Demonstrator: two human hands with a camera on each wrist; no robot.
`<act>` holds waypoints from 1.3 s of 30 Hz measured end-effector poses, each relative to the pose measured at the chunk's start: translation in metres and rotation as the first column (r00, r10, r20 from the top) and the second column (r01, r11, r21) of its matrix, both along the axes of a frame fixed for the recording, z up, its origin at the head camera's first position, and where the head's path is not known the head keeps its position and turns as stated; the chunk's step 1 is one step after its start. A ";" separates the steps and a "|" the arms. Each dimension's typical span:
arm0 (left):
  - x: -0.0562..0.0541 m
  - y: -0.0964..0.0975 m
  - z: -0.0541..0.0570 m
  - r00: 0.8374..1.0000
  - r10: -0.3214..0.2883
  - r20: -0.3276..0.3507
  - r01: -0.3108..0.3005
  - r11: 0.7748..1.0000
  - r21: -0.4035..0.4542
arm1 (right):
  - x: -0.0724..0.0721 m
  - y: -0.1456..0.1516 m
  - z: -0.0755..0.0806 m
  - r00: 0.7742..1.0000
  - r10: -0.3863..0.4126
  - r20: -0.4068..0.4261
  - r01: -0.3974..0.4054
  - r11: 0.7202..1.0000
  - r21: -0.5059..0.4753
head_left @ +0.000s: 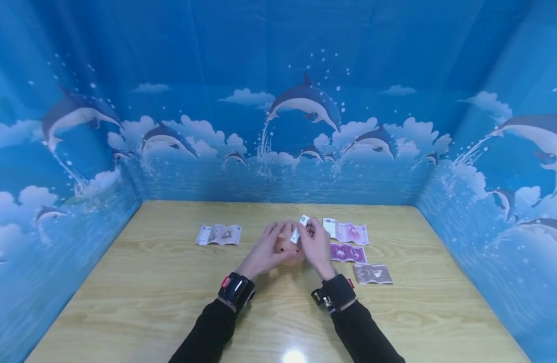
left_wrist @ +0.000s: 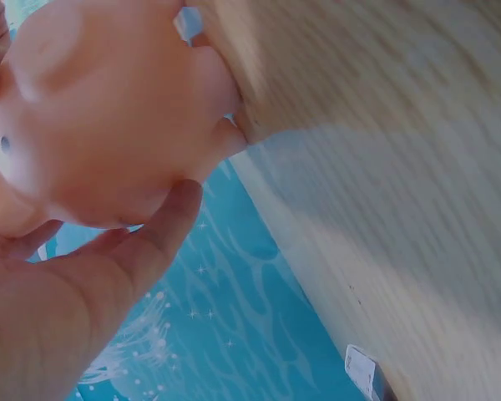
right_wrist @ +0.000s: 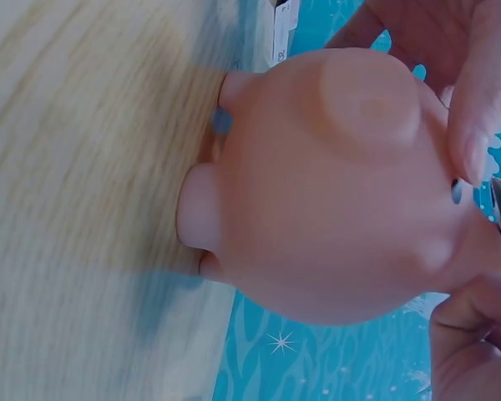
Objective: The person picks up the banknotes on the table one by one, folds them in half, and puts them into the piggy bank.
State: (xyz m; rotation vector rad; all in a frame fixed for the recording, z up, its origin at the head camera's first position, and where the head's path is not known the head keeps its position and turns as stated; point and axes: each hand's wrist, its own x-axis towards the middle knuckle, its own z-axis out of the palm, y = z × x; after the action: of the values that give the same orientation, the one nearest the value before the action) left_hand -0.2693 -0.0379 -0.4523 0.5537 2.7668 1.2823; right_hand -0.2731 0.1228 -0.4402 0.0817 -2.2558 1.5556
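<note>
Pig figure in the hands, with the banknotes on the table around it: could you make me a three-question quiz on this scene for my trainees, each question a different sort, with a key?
1. Multiple choice: what does the right hand pinch?
a) a pencil
b) a folded note
c) a spoon
2. True or false: the left hand touches the pig figure.
3. Fill the gap: from the person's side, the banknote lying by itself on the wooden table is to the ____ of the pig figure.

Key: 1. b; 2. true; 3. left
</note>
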 end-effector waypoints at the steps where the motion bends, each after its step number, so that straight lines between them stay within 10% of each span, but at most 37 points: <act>1: 0.000 0.000 0.000 1.000 -0.001 -0.001 0.001 1.000 0.007 | 0.000 0.000 0.000 1.000 -0.001 -0.001 0.001 1.000 0.000; 23: 0.000 0.010 -0.002 0.996 0.070 -0.063 -0.069 0.997 0.022 | -0.009 0.007 0.001 0.999 0.034 0.008 -0.034 0.999 -0.008; 39: -0.003 0.013 -0.008 0.988 0.041 -0.152 -0.038 0.999 0.022 | -0.014 -0.001 -0.001 0.992 -0.106 -0.064 0.103 0.993 -0.054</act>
State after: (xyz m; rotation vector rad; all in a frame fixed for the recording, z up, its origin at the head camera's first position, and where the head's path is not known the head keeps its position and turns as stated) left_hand -0.2719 -0.0249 -0.4599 0.6262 2.9053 1.3291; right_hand -0.2868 0.1219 -0.4415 0.0015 -2.1324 1.5316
